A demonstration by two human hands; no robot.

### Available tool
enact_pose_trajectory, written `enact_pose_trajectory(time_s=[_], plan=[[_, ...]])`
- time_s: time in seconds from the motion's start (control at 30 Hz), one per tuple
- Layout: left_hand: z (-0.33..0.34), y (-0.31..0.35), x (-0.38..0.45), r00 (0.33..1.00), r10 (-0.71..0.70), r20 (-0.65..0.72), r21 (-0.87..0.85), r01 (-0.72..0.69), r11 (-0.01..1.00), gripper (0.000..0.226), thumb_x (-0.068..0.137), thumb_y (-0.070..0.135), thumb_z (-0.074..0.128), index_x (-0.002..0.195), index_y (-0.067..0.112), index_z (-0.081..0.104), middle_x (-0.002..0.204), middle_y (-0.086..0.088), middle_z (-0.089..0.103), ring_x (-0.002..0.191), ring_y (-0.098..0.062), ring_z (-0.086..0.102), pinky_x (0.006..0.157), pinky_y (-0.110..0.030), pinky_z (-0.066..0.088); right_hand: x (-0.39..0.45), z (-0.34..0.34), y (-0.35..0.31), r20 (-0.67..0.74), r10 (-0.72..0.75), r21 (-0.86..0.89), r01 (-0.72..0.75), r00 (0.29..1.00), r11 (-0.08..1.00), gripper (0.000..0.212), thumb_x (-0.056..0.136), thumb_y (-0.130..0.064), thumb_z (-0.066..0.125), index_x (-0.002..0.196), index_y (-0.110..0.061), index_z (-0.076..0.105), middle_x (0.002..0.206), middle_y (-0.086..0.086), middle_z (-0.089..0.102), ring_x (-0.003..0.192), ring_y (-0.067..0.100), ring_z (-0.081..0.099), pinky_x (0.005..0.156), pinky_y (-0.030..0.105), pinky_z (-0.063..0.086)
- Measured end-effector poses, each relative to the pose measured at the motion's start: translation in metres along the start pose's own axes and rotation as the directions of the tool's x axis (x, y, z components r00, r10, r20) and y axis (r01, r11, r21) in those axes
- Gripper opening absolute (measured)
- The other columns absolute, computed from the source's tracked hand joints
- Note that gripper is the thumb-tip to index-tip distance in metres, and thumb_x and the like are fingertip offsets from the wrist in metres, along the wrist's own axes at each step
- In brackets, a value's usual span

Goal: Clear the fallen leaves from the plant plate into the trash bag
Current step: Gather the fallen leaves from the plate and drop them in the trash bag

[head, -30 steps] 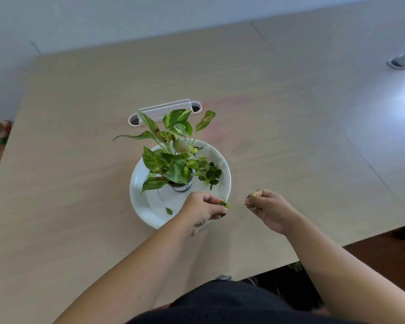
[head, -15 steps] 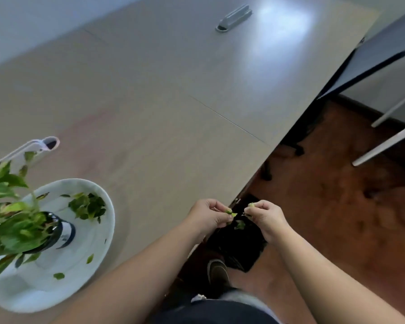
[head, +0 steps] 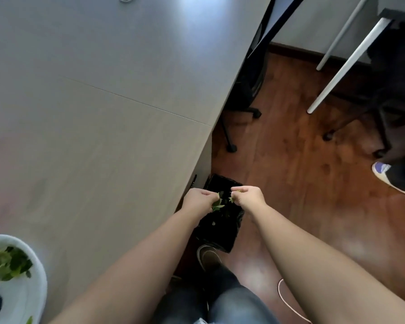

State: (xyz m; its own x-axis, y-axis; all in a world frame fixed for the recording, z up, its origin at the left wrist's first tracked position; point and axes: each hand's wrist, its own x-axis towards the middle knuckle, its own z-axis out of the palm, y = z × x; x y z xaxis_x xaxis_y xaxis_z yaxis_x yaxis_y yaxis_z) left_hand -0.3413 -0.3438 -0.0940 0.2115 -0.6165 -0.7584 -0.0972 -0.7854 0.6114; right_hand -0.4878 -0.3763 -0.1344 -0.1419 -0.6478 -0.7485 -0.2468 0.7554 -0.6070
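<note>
Black and thin, the trash bag (head: 222, 220) lines a small square bin that stands on the floor (head: 313, 183) just beside the counter (head: 91, 113) edge. Both hands hang over its open mouth. The left hand (head: 198, 202) has its fingers (head: 207, 198) pinched together on a few green leaves (head: 217, 204), soft and crumpled, which stick out toward the right. The right hand (head: 248, 197) is curled, its fingers closed on a small pale green leaf scrap (head: 232, 199). The two hands are near each other but do not touch.

The counter is a smooth, pale wood-grain board with a thin straight seam across it. At its lower left corner sits the white round plant plate (head: 36, 277), glossy, only partly in view; a loose heap of dark and light green leaves (head: 7, 264) lies on it. The floor is reddish-brown wood with a shine. A dark shoe (head: 207, 256) touches the bin's near side.
</note>
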Motion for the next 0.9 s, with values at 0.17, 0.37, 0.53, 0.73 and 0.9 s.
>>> enact_pose_trajectory(time_s=[0.17,0.37,0.53,0.73,0.9], plan=[[0.015,-0.004,0.01,0.996,-0.074,0.044,-0.011,0.074,0.997,0.007,0.074,0.019,0.059,0.067,0.022,0.061,0.082,-0.007,0.055,0.078,-0.02,0.051,0.072,-0.032,0.043,0.009,-0.001,0.003,0.069,0.124,0.084,-0.13,0.99,0.988,0.029,0.09,-0.012,0.056,0.117,-0.009,0.067,0.111,0.008,0.067,0.106,0.023,0.062,0.095,0.037,0.047],[0.015,-0.012,0.014,0.995,-0.074,0.063,-0.036,0.077,0.996,0.012,0.076,0.02,0.058,0.065,0.022,0.063,0.085,-0.005,0.058,0.079,-0.021,0.055,0.078,-0.036,0.05,0.008,-0.001,0.007,0.055,0.178,0.115,-0.183,0.983,0.976,0.027,0.088,-0.016,0.055,0.112,-0.016,0.068,0.114,0.007,0.066,0.113,0.026,0.06,0.1,0.041,0.043],[0.001,-0.014,-0.001,0.998,-0.009,0.058,-0.115,0.015,0.993,0.025,0.091,0.013,0.054,0.11,0.015,0.07,0.093,-0.001,0.068,0.092,-0.016,0.064,0.091,-0.036,0.054,-0.007,0.004,-0.003,0.068,0.097,0.121,-0.104,0.993,0.987,0.033,0.087,-0.011,0.051,0.113,-0.022,0.069,0.108,0.005,0.066,0.106,0.022,0.062,0.099,0.035,0.049],[-0.049,-0.016,-0.048,0.991,0.137,0.007,-0.276,-0.13,0.952,0.019,0.093,0.012,0.056,0.102,0.02,0.071,0.106,-0.005,0.071,0.1,-0.016,0.067,0.083,-0.027,0.054,-0.052,0.029,-0.041,0.157,-0.108,0.106,0.092,0.982,0.99,0.027,0.087,-0.007,0.048,0.09,-0.024,0.068,0.091,0.001,0.066,0.079,0.014,0.057,0.07,0.025,0.047],[-0.103,-0.033,-0.091,0.974,0.14,-0.179,-0.424,-0.205,0.882,0.013,0.089,0.01,0.063,0.1,0.013,0.07,0.102,-0.007,0.073,0.088,-0.015,0.07,0.074,-0.025,0.057,-0.091,0.079,-0.068,0.348,-0.236,0.037,0.238,0.907,0.97,0.029,0.089,-0.007,0.043,0.095,-0.017,0.069,0.086,0.005,0.068,0.069,0.015,0.057,0.065,0.024,0.047]])
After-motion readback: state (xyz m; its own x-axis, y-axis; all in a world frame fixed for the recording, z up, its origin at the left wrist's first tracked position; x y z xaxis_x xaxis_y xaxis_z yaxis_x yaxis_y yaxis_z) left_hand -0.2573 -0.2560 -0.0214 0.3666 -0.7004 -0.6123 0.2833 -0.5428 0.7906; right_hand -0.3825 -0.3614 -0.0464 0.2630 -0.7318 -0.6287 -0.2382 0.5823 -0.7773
